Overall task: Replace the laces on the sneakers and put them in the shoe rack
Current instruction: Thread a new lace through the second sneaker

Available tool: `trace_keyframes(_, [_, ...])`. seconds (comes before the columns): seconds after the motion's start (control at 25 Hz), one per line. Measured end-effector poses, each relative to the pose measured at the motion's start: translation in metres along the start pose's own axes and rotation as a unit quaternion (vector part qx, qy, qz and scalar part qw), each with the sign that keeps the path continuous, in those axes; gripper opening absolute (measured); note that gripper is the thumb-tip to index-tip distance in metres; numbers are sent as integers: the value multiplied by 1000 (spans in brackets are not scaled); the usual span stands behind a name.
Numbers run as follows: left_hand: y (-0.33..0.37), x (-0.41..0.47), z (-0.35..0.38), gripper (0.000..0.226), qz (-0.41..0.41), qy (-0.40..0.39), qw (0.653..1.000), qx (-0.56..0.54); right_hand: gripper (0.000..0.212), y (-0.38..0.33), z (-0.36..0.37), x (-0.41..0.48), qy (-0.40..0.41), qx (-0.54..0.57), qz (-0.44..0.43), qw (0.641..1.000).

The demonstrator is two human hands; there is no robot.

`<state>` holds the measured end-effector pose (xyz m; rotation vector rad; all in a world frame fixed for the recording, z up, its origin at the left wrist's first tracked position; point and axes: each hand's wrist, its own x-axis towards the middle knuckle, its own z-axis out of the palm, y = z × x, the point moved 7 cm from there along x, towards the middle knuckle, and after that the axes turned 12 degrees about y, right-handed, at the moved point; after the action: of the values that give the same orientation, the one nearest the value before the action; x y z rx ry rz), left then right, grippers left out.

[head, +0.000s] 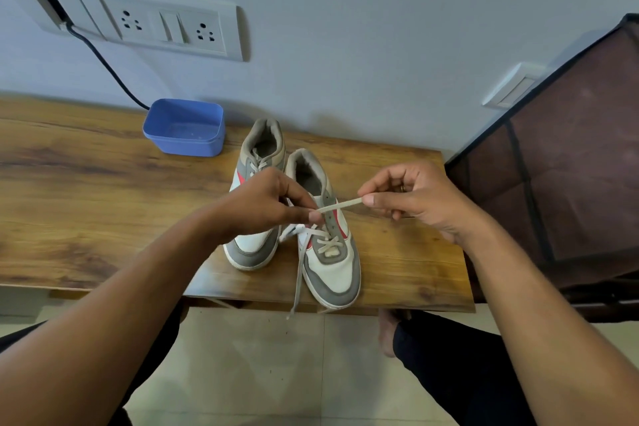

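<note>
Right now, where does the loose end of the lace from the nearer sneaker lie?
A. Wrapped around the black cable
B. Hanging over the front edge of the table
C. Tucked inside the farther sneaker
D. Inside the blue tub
B: the lace runs down from the nearer sneaker past the table edge, while both hands, left hand and right hand, pinch its other end taut above the sneaker.

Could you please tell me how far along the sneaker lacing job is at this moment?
Looks done: the far sneaker shows lacing near its collar, though the left hand hides the rest. In hand: both hands stretch a lace over the near sneaker, laced only at its lowest eyelets, one end trailing off the table; right hand pinches the other. Left: the upper eyelets, then moving both to the shoe rack.
</note>
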<state>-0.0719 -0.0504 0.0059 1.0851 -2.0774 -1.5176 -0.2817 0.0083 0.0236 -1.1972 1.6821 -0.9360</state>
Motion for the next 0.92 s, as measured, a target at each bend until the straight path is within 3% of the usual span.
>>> trace_keyframes(0.24, [11,0,11,10,15,20,999,-30,15,-7,31,-3,-36,28,-14,999])
trace_keyframes(0.36, [0,-1,9,12,-27,19,997,-64,24,-5,16,0,52,114,31,992])
trace_keyframes(0.48, [5,-4,24,14,-29,7,995,-99,41,-1,34,1,132,276,100,947])
trace_keyframes(0.6, [6,-3,33,18,-28,48,993,-100,41,7,45,3,196,318,128,918])
trace_keyframes(0.72, [-1,-1,28,15,12,72,997,23,26,8,35,3,211,291,109,927])
trace_keyframes(0.8, [-10,2,22,14,25,97,983,151,18,5,23,2,211,248,89,941])
trace_keyframes(0.92, [-6,0,20,16,58,145,955,252,17,0,8,-2,215,155,48,963])
